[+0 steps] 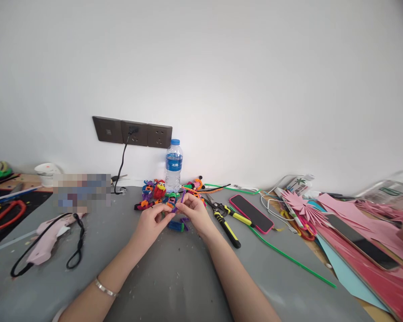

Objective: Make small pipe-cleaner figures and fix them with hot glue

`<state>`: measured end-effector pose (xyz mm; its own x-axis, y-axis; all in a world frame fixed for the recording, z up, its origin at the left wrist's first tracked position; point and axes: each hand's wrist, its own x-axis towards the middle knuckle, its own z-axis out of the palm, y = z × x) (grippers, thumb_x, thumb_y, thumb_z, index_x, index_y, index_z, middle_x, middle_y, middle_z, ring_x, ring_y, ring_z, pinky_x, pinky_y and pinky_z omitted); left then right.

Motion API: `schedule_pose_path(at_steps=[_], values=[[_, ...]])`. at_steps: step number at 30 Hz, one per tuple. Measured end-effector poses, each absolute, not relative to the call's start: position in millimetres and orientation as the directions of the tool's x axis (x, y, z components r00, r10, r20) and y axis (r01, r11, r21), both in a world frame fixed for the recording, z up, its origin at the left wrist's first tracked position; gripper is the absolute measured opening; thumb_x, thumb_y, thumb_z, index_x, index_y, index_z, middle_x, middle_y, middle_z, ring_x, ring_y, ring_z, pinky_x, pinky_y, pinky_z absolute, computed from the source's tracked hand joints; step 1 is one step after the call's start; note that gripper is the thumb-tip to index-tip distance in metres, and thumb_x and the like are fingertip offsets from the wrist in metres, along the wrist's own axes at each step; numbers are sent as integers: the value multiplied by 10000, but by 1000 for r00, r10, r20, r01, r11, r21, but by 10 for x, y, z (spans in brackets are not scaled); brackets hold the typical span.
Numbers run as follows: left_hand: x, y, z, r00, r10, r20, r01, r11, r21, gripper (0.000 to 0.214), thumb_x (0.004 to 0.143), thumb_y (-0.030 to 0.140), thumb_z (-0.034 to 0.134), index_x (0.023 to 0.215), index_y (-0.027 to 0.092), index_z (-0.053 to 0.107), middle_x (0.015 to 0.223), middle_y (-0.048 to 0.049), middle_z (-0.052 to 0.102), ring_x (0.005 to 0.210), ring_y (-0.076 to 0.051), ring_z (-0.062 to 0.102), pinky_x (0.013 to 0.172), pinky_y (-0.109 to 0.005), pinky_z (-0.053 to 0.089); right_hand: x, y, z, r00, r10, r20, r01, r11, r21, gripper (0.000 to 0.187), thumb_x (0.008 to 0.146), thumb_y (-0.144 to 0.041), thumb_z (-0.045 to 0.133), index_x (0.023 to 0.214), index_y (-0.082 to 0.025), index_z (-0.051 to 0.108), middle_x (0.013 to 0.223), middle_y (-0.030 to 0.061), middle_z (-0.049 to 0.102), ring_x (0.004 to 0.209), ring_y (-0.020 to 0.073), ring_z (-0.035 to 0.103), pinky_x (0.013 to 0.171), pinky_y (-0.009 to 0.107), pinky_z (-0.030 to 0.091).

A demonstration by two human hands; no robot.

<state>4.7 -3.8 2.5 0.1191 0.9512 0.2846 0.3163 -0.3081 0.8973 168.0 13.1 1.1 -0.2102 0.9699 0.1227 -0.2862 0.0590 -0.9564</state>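
Observation:
My left hand (155, 218) and my right hand (197, 213) meet over the grey table, fingertips pinched close together. Between them is a thin purple pipe cleaner (182, 197), one end sticking up beside the right fingers. Just below the hands lies a small blue and green fuzzy roll (176, 226), with a curled purple piece (185, 222) at its right. Colourful pipe-cleaner figures stand behind the hands, among them a red one (160, 189) and an orange one (198, 184). My fingers partly hide the nearest figures.
A water bottle (173, 167) stands against the wall. To the right lie yellow-black pliers (226, 223), a pink-cased phone (251, 213) and a long green pipe cleaner (293, 259). A pink glue gun (49, 239) with a black cord is at left. Pink paper (349, 210) covers the far right.

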Motion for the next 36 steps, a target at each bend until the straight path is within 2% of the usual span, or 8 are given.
schedule_pose_path(at_steps=[5, 10, 18, 31, 36], values=[[50, -45, 36, 96, 955, 282, 279, -298, 913, 97, 683, 317, 722, 703, 222, 713, 599, 10, 613, 471, -117, 404, 499, -238, 284, 1681, 125, 18, -225, 964, 140, -292, 70, -954, 346, 693, -398, 780, 693, -200, 495, 636, -35, 591, 602, 118, 550, 633, 261, 451], [50, -57, 48, 100, 961, 257, 312, -275, 910, 135, 637, 313, 754, 619, 209, 670, 526, 30, 551, 448, -106, 373, 487, -236, 260, 1668, 94, 56, -257, 956, 143, -327, 53, -944, 348, 688, -377, 788, 694, -193, 492, 640, -38, 587, 590, 110, 546, 625, 260, 455], [51, -62, 44, 119, 959, 257, 254, -279, 926, 205, 676, 345, 722, 572, 204, 615, 521, 35, 501, 481, -118, 383, 505, -233, 262, 1661, 86, 79, -247, 958, 146, -267, 77, -961, 368, 678, -409, 784, 678, -200, 482, 631, -44, 561, 595, 115, 539, 631, 265, 452], [36, -57, 11, 199, 928, 315, 348, -367, 862, 222, 762, 276, 631, 574, 191, 549, 553, 36, 482, 498, -112, 398, 515, -229, 280, 1643, 85, 70, -252, 958, 135, -290, 59, -955, 357, 679, -392, 789, 686, -197, 490, 638, -44, 560, 596, 109, 540, 636, 259, 463], [59, -75, 25, 178, 940, 292, 315, -336, 888, 178, 768, 272, 623, 628, 198, 540, 569, 43, 475, 494, -110, 403, 501, -226, 297, 1639, 95, 44, -247, 961, 123, -299, 45, -953, 367, 673, -402, 793, 681, -195, 491, 654, -37, 578, 598, 111, 547, 637, 264, 468]])
